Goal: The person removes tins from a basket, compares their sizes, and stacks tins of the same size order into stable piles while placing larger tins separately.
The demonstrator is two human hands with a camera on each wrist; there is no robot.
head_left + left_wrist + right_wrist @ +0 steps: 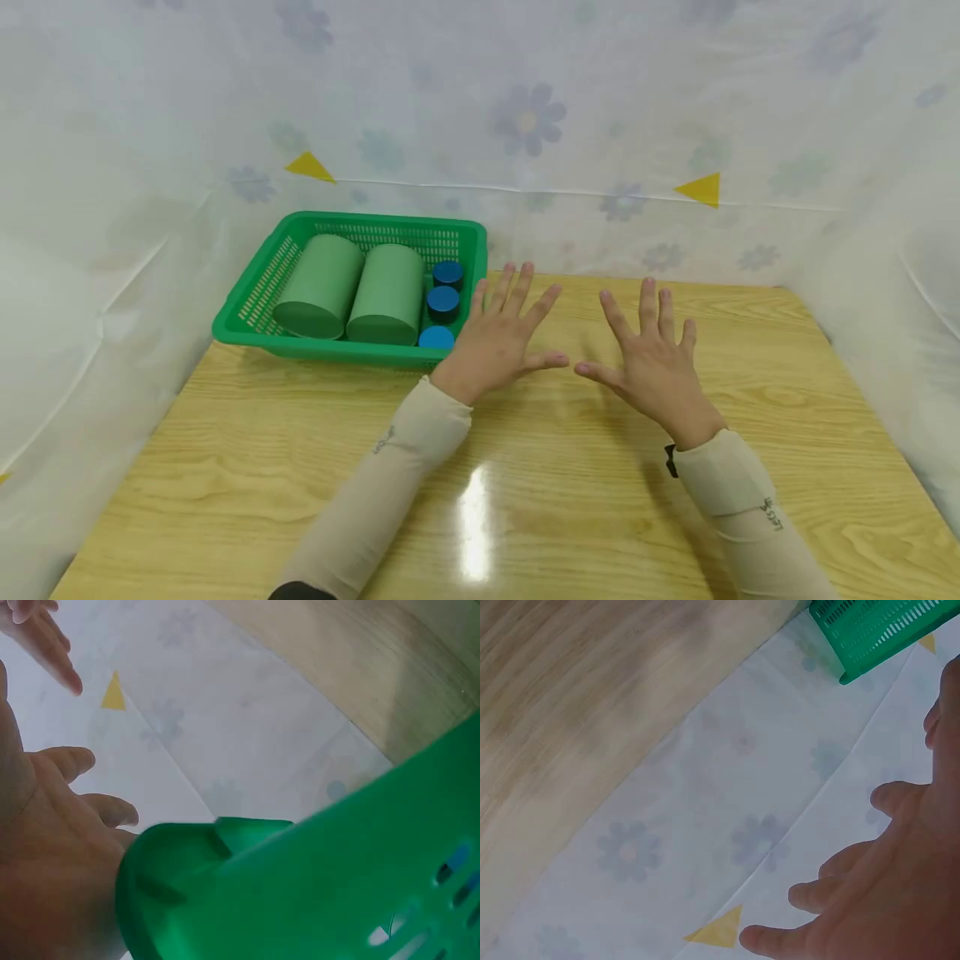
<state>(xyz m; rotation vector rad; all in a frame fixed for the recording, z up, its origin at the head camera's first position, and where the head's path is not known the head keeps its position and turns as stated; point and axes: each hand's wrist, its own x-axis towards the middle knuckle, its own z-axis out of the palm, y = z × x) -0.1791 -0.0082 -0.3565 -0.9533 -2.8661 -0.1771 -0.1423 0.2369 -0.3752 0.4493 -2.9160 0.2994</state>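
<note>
My left hand (495, 346) is spread flat with straight fingers, palm down, and overlaps the right front corner of the green basket (352, 357) in the head view. Nothing is in it. To its right, my right hand (660, 367) is spread the same way above the wooden table, also holding nothing; the two thumbs point at each other with a small gap. Inside the basket lie two light green cylinders (322, 279) side by side. Along its right side sit three blue-topped round pieces (443, 302), the front one partly covered by the left hand.
The basket stands at the back left of the wood-grain table (562, 467). White flowered sheeting (450, 100) hangs behind the table and along both sides, with yellow triangles (701, 190) on it.
</note>
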